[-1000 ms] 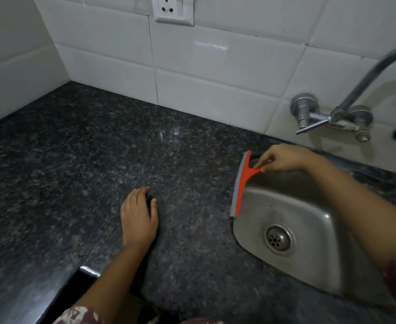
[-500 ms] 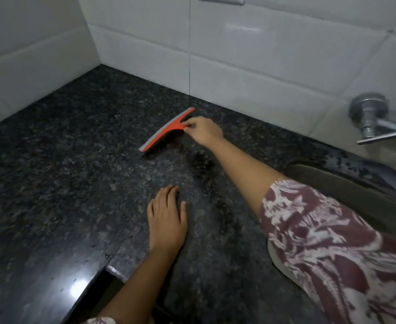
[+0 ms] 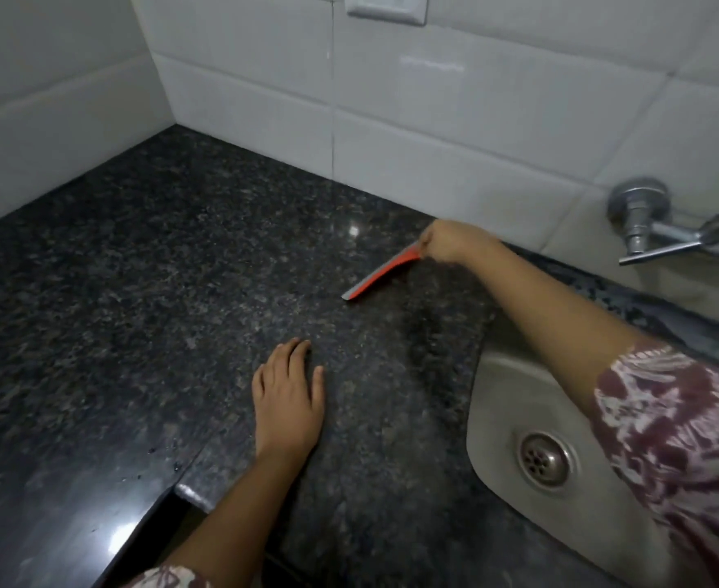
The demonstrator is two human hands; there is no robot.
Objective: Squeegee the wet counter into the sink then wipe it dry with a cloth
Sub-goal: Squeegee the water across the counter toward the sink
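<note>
Right hand (image 3: 449, 241): grip closed around the handle end of the squeegee (image 3: 381, 275), reaching across the surface (image 3: 158, 290) toward the tiled wall (image 3: 434, 133).
Squeegee: orange with a grey blade, edge apparently down on the surface, though motion blur makes contact hard to confirm; at about 10 o'clock from the sink (image 3: 502, 413).
Left hand (image 3: 287, 401): flat, palm down, fingers spread loosely, holding nothing, at 7 o'clock from the squeegee.
Sink: steel basin, drain (image 3: 546, 458) visible.
Tap (image 3: 646, 224): on the wall at 12 o'clock from the sink.

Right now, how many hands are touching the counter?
1. The left hand lies flat on the counter; the right hand grips the squeegee near the back wall.
</note>
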